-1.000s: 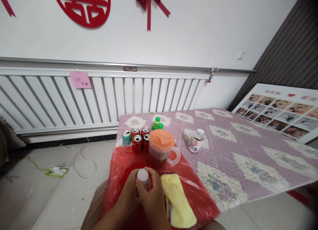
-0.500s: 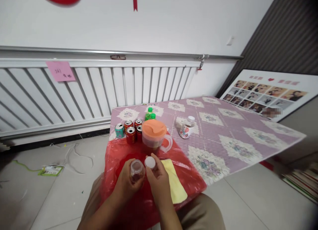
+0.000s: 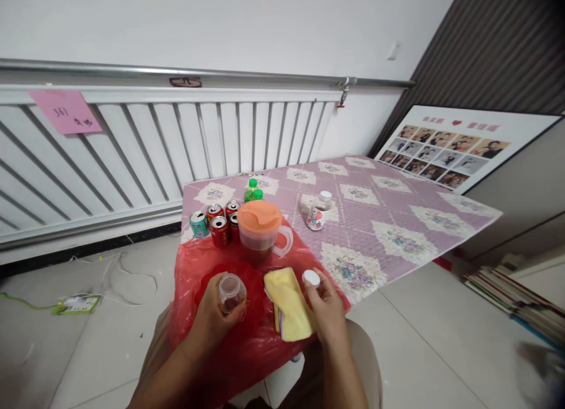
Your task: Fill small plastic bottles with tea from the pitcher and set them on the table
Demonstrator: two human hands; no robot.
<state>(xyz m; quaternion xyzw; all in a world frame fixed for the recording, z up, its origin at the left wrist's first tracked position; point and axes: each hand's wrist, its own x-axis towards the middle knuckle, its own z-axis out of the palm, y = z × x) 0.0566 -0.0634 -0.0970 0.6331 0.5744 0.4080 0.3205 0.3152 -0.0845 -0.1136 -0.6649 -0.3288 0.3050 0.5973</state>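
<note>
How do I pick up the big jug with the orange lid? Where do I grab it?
Probably by its handle, coming from the right. The jug stands upright, and that loop sticks out to the right, so you could curl around it. The cans crowd its left side. The right hand holds a white cap, which should likely go down first.

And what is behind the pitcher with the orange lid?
Behind the pitcher, the tops of two green-capped bottles show. The pitcher covers their lower parts, so I cannot tell whether anything else stands there.
</note>
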